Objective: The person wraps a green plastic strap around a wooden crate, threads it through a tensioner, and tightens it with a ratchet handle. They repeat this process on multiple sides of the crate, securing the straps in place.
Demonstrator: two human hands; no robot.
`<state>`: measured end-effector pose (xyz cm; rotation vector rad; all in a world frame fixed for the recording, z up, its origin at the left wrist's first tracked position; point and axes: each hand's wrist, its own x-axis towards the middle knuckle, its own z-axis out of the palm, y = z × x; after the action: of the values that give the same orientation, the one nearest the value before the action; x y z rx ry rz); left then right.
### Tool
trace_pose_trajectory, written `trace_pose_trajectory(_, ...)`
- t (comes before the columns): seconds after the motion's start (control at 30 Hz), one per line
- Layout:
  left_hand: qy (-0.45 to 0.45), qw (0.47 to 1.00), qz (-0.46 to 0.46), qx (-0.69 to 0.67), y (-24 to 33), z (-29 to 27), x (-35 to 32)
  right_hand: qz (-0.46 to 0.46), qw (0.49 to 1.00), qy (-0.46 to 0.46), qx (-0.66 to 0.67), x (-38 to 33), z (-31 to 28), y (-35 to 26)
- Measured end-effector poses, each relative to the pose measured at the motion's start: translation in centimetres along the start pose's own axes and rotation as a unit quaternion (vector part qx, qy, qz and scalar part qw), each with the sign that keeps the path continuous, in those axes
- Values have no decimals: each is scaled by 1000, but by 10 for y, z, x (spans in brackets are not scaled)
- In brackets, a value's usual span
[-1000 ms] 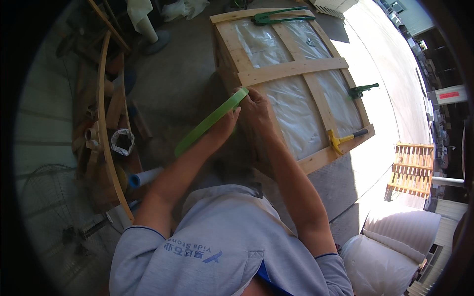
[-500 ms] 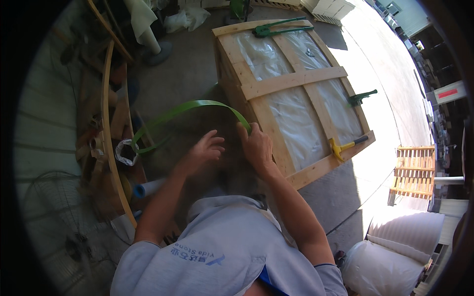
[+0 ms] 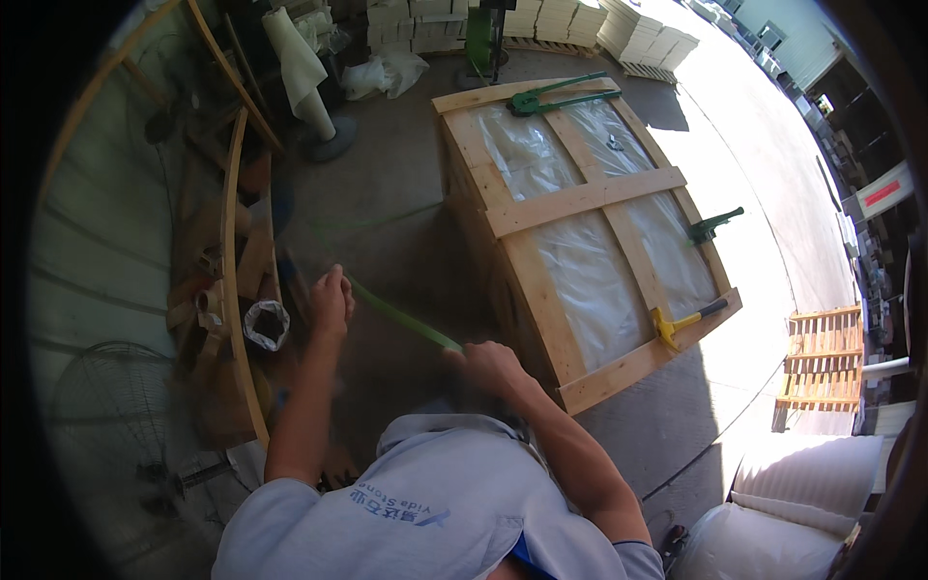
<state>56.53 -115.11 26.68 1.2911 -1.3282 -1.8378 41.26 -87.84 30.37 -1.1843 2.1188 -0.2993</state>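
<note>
Nearest: grey polo shirt (image 3: 416, 512), blue logo and lettering on it, inverted from this view. Both forearms reach forward from the lower edge, elbows bent and spread; left nearly upright, right angled inward. Right hand (image 3: 491, 369): fingers closed on one end of a green strap (image 3: 406, 321). Left hand (image 3: 333, 302): raised higher, fingers curled together, apparently gripping the strap's other visible end, though blur makes the hold uncertain. Strap slants between the hands, above the floor, left of the crate.

Left side: wire fan (image 3: 111, 396); curved wooden rail (image 3: 230, 261) close beside the left hand; plastic-wrapped tube (image 3: 266, 325) past it.

Right side: slatted wooden crate (image 3: 590, 190), clear film under the slats, flanks the right hand. On it: yellow claw hammer (image 3: 677, 327), green hand tool (image 3: 715, 224), long-handled green tool (image 3: 530, 101). Beyond it, wooden pallet (image 3: 822, 358).

Far: white sheet roll (image 3: 295, 68) on a round base; stacked pale blocks (image 3: 643, 39); white panel with red label (image 3: 882, 193).
</note>
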Motion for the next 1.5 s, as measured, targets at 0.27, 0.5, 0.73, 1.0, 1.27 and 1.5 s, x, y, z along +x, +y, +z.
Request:
trace_pose_trajectory(0.27, -27, 941, -257, -218, -20, 15, -39, -4, 973, -226, 45, -2, 8, 4)
trace_pose_trajectory(0.5, -112, 975, -112, -158, 35, 35, 51, -86, 949, -173, 251, -14, 24, -7)
trace_pose_trajectory(0.73, 92, 947, -37, 307, -72, 43, 57, -119, 954, -87, 262, -25, 5, -9)
trace_pose_trajectory(1.0, 92, 840, -26, 534, -87, -20, 77, -135, 949, -68, 278, -27, 5, 0)
trace_pose_trajectory(1.27, -43, 889, -341, -302, -79, -45, 67, -181, 938, -140, 259, -13, 26, -1)
trace_pose_trajectory(1.5, -211, 927, 120, -284, 86, -5, 19, -181, 975, -6, 129, -7, 53, 6)
